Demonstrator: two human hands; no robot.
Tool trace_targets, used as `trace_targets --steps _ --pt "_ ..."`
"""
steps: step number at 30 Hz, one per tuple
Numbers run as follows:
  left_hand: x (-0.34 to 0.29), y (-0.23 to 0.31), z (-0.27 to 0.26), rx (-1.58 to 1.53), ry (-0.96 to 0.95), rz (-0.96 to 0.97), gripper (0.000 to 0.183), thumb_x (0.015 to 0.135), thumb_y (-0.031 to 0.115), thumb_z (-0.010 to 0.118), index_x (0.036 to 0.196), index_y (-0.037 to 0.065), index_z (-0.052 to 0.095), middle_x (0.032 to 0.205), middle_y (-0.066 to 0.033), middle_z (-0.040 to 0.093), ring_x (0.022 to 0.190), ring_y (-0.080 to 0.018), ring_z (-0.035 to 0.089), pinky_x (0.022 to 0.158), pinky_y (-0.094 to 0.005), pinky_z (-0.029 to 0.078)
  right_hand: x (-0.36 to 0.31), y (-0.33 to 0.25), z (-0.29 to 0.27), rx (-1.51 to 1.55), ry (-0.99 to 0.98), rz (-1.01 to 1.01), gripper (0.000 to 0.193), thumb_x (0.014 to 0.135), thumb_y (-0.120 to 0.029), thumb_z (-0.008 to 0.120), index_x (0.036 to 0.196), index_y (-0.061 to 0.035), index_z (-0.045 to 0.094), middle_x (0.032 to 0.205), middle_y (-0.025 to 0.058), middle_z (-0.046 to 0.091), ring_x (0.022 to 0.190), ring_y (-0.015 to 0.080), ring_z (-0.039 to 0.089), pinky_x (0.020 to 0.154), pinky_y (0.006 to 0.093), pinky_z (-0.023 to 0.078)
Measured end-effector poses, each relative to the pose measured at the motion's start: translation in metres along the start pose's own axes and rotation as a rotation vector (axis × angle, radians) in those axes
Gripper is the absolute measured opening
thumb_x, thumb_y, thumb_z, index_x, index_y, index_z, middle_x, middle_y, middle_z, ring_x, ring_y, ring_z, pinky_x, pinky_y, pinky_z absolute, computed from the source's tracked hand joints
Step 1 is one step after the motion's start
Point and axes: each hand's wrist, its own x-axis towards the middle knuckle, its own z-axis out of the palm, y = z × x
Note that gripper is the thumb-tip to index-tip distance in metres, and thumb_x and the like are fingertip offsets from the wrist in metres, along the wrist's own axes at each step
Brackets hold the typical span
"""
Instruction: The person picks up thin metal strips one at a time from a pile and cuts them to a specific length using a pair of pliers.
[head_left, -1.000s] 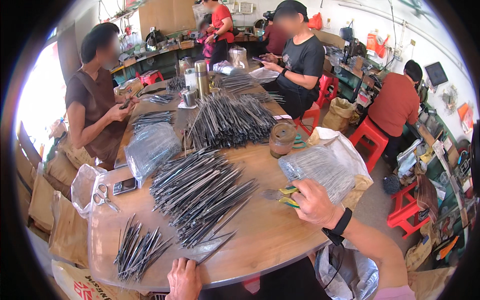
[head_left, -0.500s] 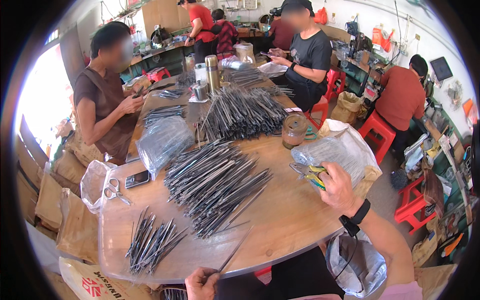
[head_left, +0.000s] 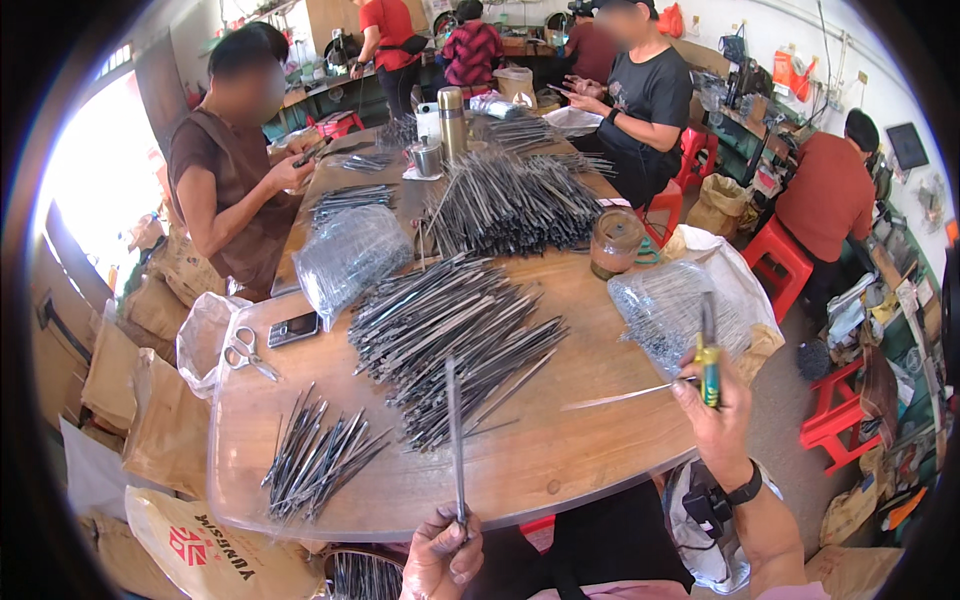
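Note:
Near the table's front edge, my left hand [head_left: 442, 552] is closed on the lower end of a thin dark metal strip [head_left: 456, 430], which stands nearly upright. My right hand [head_left: 722, 425] is closed round pliers with yellow-green handles [head_left: 709, 372], their jaws pointing up and slightly blurred. A slender pale strip [head_left: 622, 398] sticks out leftward from the thumb and fingers of that hand. Between the hands and beyond lies a large heap of dark metal strips [head_left: 440, 345]. A smaller bunch of strips [head_left: 318, 455] rests at the table's left corner.
On the wooden table [head_left: 560, 440] are scissors [head_left: 247, 352], a phone [head_left: 295, 329], a plastic-wrapped bundle [head_left: 352, 255], a brown jar [head_left: 616, 243], a taller strip pile [head_left: 510, 205] and a thermos [head_left: 452, 125]. A clear bag [head_left: 665, 310] lies right. Co-workers sit around; red stools [head_left: 845, 410] stand right.
My left hand has turned its strip from slanted to upright. In my right hand the pliers have swung from pointing left to pointing up, and a pale strip now shows at its fingers.

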Motion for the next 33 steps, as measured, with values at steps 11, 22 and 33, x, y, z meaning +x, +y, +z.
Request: trace_targets --steps 11,22,33 --pt "0.010 -0.037 0.021 0.298 -0.100 0.131 0.016 0.085 -0.004 0.062 0.100 -0.002 0.062 0.080 -0.0141 0.067 0.048 -0.0152 0.053 0.042 -0.0253 0.040 -0.048 -0.004 -0.007 1.002 -0.125 0.516 0.016 0.084 -0.010 0.072 0.093 0.0001 0.062 0.103 0.0136 0.059 0.081 0.0186 0.058 0.070 0.0295 0.047" --pt "0.014 -0.063 0.009 0.829 -0.172 0.065 0.007 0.089 -0.002 0.060 0.094 -0.001 0.065 0.074 -0.0032 0.065 0.064 -0.0075 0.056 0.058 -0.0202 0.045 -0.077 -0.012 0.015 0.540 -0.474 0.199 0.013 0.083 -0.010 0.073 0.090 -0.0013 0.066 0.100 0.0095 0.061 0.089 0.0217 0.061 0.079 0.0314 0.048" --pt "0.023 -0.040 -0.009 0.651 -0.074 -0.139 0.013 0.086 -0.003 0.061 0.099 -0.003 0.061 0.070 -0.0129 0.065 0.047 -0.0054 0.040 0.043 -0.0186 0.027 -0.068 -0.013 0.052 0.566 -0.644 0.568 0.015 0.086 -0.014 0.072 0.093 -0.0028 0.065 0.092 -0.0003 0.061 0.086 0.0090 0.057 0.077 0.0248 0.047"
